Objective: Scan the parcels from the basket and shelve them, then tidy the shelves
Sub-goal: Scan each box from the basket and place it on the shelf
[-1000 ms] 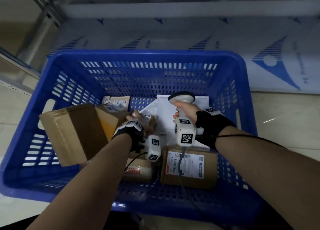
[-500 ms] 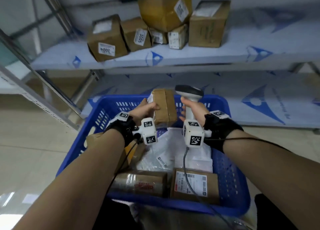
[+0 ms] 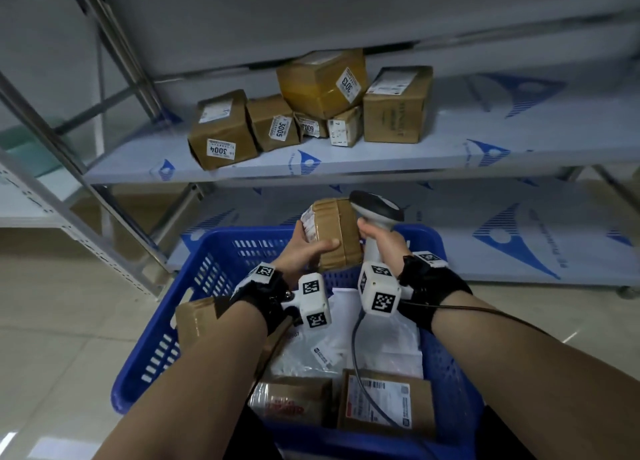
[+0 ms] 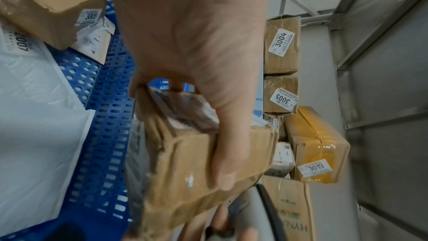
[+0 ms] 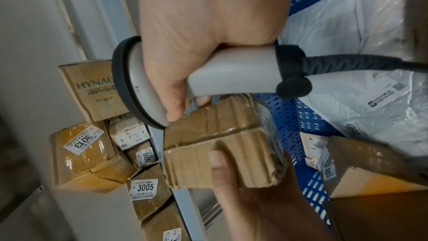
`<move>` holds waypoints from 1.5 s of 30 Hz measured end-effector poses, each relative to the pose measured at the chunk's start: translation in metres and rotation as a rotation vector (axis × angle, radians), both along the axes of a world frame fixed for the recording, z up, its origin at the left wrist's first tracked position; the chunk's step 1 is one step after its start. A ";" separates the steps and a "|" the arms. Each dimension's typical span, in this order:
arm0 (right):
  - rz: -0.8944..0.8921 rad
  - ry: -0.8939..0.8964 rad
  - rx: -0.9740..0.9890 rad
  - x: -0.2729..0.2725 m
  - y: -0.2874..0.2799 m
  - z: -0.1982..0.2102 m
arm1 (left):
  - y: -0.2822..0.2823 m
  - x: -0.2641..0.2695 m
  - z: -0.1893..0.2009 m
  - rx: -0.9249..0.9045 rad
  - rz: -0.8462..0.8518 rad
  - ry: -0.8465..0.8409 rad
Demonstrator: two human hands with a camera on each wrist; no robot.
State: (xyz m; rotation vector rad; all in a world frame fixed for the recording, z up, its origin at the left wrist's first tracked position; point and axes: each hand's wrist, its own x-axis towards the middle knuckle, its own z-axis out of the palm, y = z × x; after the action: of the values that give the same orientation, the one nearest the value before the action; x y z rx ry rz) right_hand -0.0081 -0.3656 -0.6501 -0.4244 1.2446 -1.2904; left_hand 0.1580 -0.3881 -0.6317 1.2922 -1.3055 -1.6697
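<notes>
Head view: the left hand [image 3: 304, 252] grips a small box [image 3: 334, 238], thumb across its front, holding it up above the far rim of the basket [image 3: 145, 362]. Just right of the box, the right hand [image 3: 379, 243] is wrapped round the scanner [image 3: 375, 214], its head touching or nearly touching the box's top corner. Behind the basket, the shelf [image 3: 450, 155] carries six boxes already, clustered left of centre, with plenty of bare board to their right. In the basket at least three boxes and the white bags [image 3: 349, 342] wait, so by my reckoning we're mid-task, tidying untouched. Left wrist view: fingers [image 4: 222, 162] curled over the box's taped face, a crumpled label beneath the palm; the basket wall sits close behind, shelved boxes beyond. Right wrist view: the right hand's fingers [image 5: 171, 87] are closed on the scanner handle, cord trailing back toward the basket, and the box sits right under the scanner head. Watch that upper shelf edge overhead on the lift; the clear lane looks to be right of the cluster.
</notes>
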 end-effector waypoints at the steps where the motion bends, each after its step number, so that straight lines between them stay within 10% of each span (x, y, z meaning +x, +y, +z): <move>1: 0.010 -0.026 -0.005 -0.002 -0.002 -0.002 | -0.003 0.000 0.002 -0.018 -0.010 -0.006; 45: 0.050 -0.023 0.002 -0.010 0.000 -0.012 | -0.010 0.013 0.000 0.449 0.028 -0.146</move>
State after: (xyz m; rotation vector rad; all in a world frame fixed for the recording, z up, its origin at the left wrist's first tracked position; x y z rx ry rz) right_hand -0.0182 -0.3659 -0.6622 -0.4348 1.2088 -1.2483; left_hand 0.1708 -0.3982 -0.6317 1.7080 -1.0145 -1.9501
